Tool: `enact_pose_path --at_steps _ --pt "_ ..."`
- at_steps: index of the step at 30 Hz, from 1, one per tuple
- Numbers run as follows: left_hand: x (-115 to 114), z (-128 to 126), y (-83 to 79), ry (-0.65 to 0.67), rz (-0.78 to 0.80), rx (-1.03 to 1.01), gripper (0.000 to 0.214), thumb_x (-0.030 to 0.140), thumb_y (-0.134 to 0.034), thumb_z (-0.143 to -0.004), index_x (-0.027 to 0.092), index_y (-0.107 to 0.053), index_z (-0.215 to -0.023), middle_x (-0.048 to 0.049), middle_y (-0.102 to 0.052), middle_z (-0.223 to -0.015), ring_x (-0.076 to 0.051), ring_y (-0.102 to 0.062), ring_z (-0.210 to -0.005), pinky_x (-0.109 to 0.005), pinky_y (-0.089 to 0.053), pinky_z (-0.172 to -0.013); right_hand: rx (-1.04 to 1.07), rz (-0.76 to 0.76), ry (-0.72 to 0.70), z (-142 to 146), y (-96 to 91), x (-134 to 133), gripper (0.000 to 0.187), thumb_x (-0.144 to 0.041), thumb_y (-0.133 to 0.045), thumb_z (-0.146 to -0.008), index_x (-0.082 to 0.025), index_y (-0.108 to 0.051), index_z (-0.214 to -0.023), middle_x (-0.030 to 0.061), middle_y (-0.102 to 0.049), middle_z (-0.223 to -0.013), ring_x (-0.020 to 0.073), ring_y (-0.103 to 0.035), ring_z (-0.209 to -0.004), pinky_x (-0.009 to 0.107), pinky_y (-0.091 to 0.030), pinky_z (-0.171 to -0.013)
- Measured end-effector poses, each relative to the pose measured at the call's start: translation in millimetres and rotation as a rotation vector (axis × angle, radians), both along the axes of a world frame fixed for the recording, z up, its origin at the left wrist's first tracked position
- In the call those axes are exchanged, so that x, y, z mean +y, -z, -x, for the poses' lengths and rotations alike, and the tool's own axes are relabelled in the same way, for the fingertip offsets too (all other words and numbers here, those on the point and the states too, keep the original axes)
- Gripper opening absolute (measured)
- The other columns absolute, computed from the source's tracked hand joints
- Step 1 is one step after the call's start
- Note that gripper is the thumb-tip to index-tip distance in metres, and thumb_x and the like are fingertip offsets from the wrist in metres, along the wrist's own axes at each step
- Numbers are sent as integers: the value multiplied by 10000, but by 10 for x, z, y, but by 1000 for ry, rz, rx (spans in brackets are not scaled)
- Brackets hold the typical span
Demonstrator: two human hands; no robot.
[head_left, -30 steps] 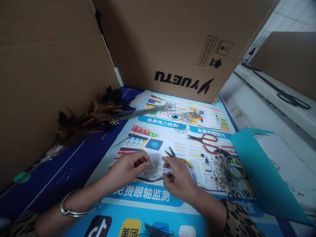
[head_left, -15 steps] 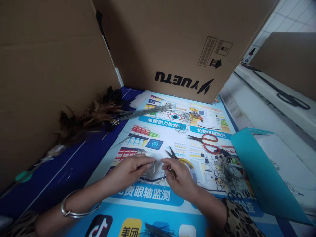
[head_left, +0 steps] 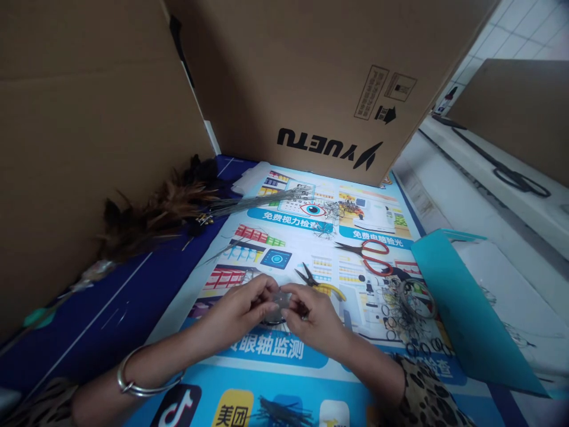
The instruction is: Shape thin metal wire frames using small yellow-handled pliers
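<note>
Over the printed sheet, my left hand (head_left: 254, 301) and my right hand (head_left: 315, 311) meet almost fingertip to fingertip. Both are closed in a pinch, and whatever small thing they hold is too fine to make out. Below the fingers, partly hidden, lies a greyish, shiny round thing (head_left: 281, 300) with a dark lower rim. Just beyond my right hand rest pliers (head_left: 320, 284) with yellow handles, jaws apart. Farther right are red-handled scissors (head_left: 372, 256). A tangle of thin wires with dark rings (head_left: 406, 314) lies to the right of my right hand.
Cardboard panels (head_left: 267, 77) stand at the back and left. Brown feathers (head_left: 164, 207) and a bundle of thin grey wires (head_left: 258, 201) lie at the far left. A teal folder (head_left: 466, 314) stands at the right. Short dark wires (head_left: 284, 410) lie at the front edge.
My hands have come together; the left moved slightly right and its stretched fingers curled in. A bright thin bent piece by my left fingertips no longer shows. The view shifted slightly.
</note>
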State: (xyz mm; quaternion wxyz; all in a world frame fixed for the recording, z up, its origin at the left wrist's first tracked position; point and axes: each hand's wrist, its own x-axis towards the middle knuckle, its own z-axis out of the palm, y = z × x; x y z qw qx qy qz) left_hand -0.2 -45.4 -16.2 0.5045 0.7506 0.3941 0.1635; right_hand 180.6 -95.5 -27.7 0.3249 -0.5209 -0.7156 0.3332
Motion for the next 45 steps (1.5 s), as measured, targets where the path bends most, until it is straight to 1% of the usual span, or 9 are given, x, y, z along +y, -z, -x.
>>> enact_pose_path --at_steps 7,13,19,27,31,34,37,42,45 --pt "-28 -10 -54 20 23 -45 87 251 -481 -797 195 -452 -856 26 -497 -734 -118 -477 -653 -217 -382 -574 63 83 50 -4 -28 0 164 -135 -470 -755 -198 -583 -856 -32 -562 -665 89 -503 -569 189 -388 -542" --pt "-14 10 9 -53 -88 34 141 231 -537 -747 188 -438 -838 43 -454 -686 -108 -450 -602 -208 -353 -538 287 235 90 -54 -65 18 102 -185 -477 -785 -176 -565 -834 -45 -511 -601 75 -463 -520 178 -371 -491" --pt "9 30 55 -53 -137 35 82 245 -502 -765 173 -488 -728 36 -477 -642 -106 -454 -592 -203 -344 -533 558 366 96 -73 -8 36 106 -266 -513 -789 -173 -543 -831 -49 -503 -594 73 -480 -510 196 -429 -508" --pt "-15 9 50 -80 -116 21 92 242 -472 -768 173 -520 -732 41 -493 -606 -101 -444 -569 -192 -336 -518 548 410 78 -20 -115 36 138 -310 -536 -776 -173 -527 -793 -54 -497 -580 73 -493 -499 201 -429 -514" --pt "-20 11 34 -114 -105 16 97 241 -468 -772 173 -505 -714 45 -473 -595 -96 -427 -558 -186 -329 -504 440 322 116 -24 -64 24 74 -253 -508 -777 -180 -513 -787 -46 -498 -610 82 -492 -541 196 -412 -518" --pt "-23 24 41 -158 -117 24 77 229 -478 -759 175 -495 -707 52 -459 -582 -90 -422 -541 -180 -323 -491 201 172 201 -36 -23 19 28 -187 -506 -741 -190 -508 -769 -33 -515 -664 89 -487 -579 184 -380 -498" --pt "-22 33 44 -172 -130 53 63 223 -483 -743 178 -495 -700 58 -454 -560 -86 -418 -515 -177 -313 -473 -22 42 211 -49 -31 15 79 -136 -499 -699 -194 -508 -753 -20 -525 -696 108 -500 -627 192 -378 -511" --pt "-28 28 -1 -180 -205 97 70 218 -465 -746 184 -492 -692 55 -470 -559 -89 -432 -512 -180 -315 -474 -93 -94 184 -49 -106 7 244 -117 -488 -685 -202 -513 -912 29 -547 -884 169 -516 -850 273 -442 -695" --pt "-53 22 -28 -166 -294 141 58 205 -461 -743 189 -495 -699 49 -484 -568 -96 -449 -522 -191 -327 -497 -90 -184 152 4 -133 15 306 -134 -503 -701 -203 -504 -999 58 -535 -992 194 -486 -964 327 -429 -807"
